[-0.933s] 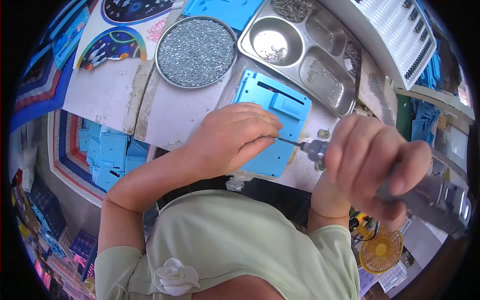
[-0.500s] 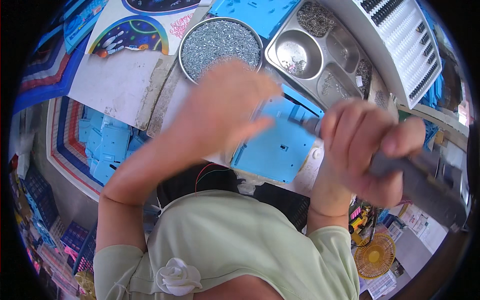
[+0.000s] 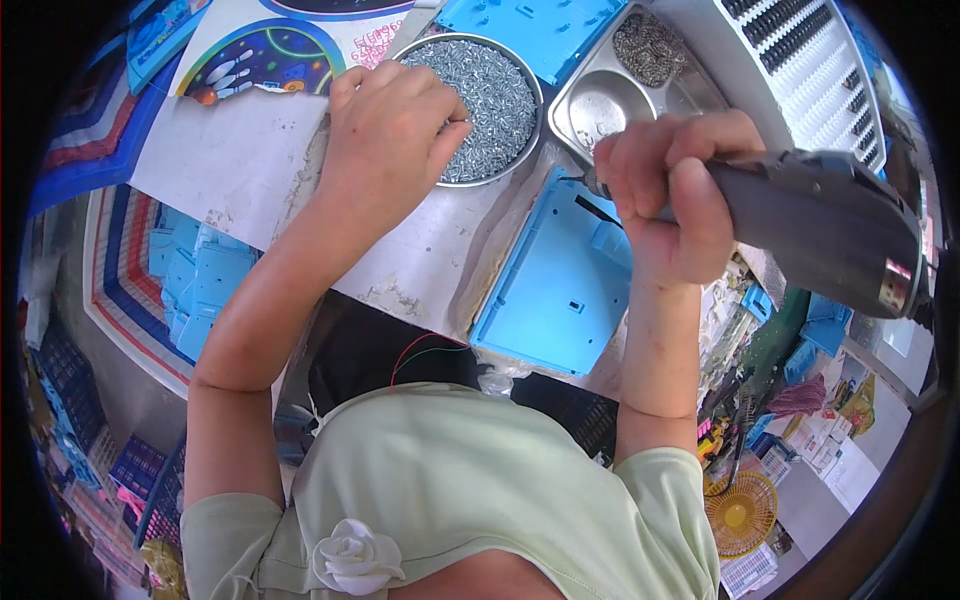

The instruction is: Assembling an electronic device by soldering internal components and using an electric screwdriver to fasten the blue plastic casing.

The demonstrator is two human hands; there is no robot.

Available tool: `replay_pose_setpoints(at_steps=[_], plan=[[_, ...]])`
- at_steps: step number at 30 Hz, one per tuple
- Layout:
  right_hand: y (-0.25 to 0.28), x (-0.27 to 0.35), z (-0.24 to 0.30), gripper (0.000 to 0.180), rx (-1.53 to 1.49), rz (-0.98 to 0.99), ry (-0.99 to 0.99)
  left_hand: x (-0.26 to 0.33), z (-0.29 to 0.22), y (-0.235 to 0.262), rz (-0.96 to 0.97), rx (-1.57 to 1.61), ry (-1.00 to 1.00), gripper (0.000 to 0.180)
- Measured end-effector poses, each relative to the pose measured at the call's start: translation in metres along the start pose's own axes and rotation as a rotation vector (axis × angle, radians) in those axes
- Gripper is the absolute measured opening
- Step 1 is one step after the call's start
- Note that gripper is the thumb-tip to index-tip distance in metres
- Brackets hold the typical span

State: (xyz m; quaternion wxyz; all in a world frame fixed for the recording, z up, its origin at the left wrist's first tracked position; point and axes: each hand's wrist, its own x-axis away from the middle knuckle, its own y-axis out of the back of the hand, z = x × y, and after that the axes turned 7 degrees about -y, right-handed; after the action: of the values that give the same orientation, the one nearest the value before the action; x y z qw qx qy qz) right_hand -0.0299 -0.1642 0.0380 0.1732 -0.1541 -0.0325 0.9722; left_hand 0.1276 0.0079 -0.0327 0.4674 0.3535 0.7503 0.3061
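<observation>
My left hand (image 3: 392, 135) is at the left side of a round metal bowl (image 3: 541, 110) heaped with small silvery screws (image 3: 490, 110). Its fingers are curled, with thumb and forefinger drawn together over the screws; anything held between them is hidden. My right hand (image 3: 680, 195) is wrapped round a dark grey electric screwdriver (image 3: 815, 215), which lies nearly level, its bit pointing left over the far end of a blue plastic panel (image 3: 550, 300). That panel lies on the worktable in front of me, a dark strip near its far end.
A compartmented metal tray (image 3: 565, 125) with small metal parts stands beyond the panel. At the far right is a white rack (image 3: 740, 60) with rows of black pieces. Another blue panel (image 3: 540, 30) lies at the back. Blue parts (image 3: 205, 280) fill a striped bag at left.
My left hand has moved away from the panel, left to the screw bowl, and its fingers have curled. My right hand has shifted up and slightly left, turning the screwdriver nearer to level.
</observation>
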Motion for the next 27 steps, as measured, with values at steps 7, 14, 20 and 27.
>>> replay_pose_setpoints(at_steps=[7,14,20,27], plan=[[-0.008,0.000,-0.003,0.016,0.155,-0.096,-0.045,-0.003,0.000,-0.002,0.043,-0.075,-0.066,0.012],[-0.019,0.016,0.010,0.021,-0.035,-0.007,-0.010,0.001,-0.001,0.000,-0.005,-0.013,-0.057,0.011],[-0.013,0.016,0.001,0.024,0.136,0.027,-0.032,0.009,-0.015,0.006,-0.060,0.110,-0.186,0.011],[-0.025,0.018,0.061,0.028,-0.116,0.171,0.105,0.023,-0.053,0.020,-0.076,0.363,-0.247,0.020]])
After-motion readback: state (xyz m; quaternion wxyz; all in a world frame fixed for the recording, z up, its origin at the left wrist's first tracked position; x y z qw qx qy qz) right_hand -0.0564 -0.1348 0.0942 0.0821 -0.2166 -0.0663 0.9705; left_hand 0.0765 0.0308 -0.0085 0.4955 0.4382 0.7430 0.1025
